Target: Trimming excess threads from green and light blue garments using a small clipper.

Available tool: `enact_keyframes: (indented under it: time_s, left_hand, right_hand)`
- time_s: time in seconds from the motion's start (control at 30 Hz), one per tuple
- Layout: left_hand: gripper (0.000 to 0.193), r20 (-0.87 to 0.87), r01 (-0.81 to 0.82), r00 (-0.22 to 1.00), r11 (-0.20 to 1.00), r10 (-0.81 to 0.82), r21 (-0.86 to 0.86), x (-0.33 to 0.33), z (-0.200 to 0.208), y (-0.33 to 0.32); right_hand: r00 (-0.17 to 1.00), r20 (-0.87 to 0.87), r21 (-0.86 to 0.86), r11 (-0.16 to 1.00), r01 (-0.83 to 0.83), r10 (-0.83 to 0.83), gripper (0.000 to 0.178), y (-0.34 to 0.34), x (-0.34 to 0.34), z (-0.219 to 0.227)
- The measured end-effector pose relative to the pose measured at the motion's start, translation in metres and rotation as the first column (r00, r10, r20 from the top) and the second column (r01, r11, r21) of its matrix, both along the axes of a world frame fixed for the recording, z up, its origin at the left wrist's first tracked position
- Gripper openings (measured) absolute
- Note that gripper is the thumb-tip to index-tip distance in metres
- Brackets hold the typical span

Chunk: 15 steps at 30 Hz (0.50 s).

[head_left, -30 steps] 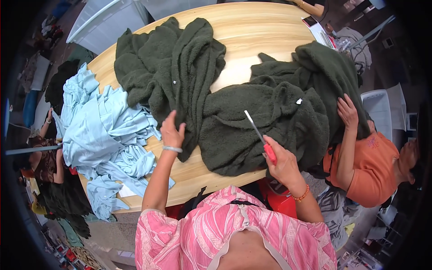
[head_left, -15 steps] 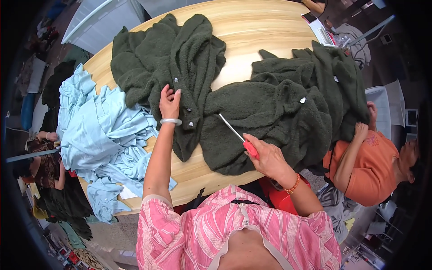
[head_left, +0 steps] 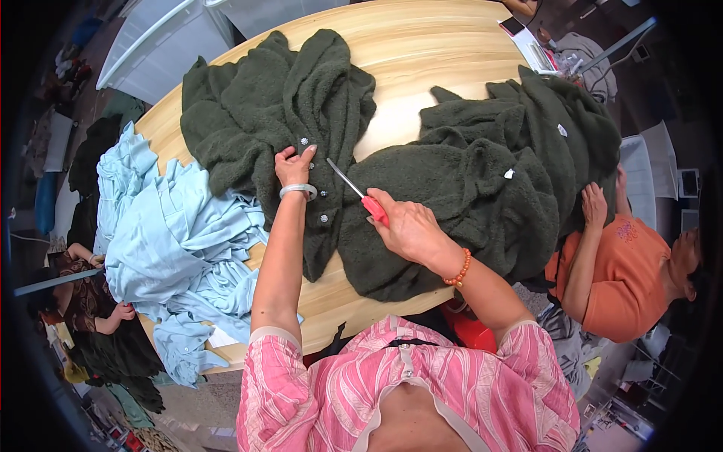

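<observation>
Right of the coat [head_left: 241, 113], showing tags [head_left: 510, 174] too small to read; on it, resting left hand [head_left: 292, 171], unclear whether pinching; just beside it, clasping tool [head_left: 375, 211] in right hand [head_left: 410, 231].

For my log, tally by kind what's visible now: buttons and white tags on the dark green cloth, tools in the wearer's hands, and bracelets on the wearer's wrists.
Shiny buttons by the left hand: 4
White tags on the dark green heap at right: 2
Red-handled tool in the right hand: 1
Bracelets, one on each wrist: 2
Total: 9
</observation>
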<state>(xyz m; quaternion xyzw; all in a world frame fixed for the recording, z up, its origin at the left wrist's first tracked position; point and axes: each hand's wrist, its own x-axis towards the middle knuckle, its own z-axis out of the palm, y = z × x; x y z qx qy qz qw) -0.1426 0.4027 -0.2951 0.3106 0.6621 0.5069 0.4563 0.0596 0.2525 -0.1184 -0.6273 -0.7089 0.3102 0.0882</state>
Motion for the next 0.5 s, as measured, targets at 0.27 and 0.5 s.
enact_keyframes:
  time_s: [0.27,0.5]
  left_hand:
    - [0.041,0.166,0.111,0.977,0.986,-0.131,0.125,-0.008,-0.023,-0.011]
    - [0.021,0.025,0.156,0.985,0.944,-0.171,0.291,0.015,-0.015,-0.022]
  right_hand:
    - [0.999,0.047,-0.047,0.999,0.007,-0.005,0.041,0.002,-0.012,-0.009]
    - [0.998,0.065,-0.055,0.998,-0.001,0.004,0.03,0.021,-0.001,-0.017]
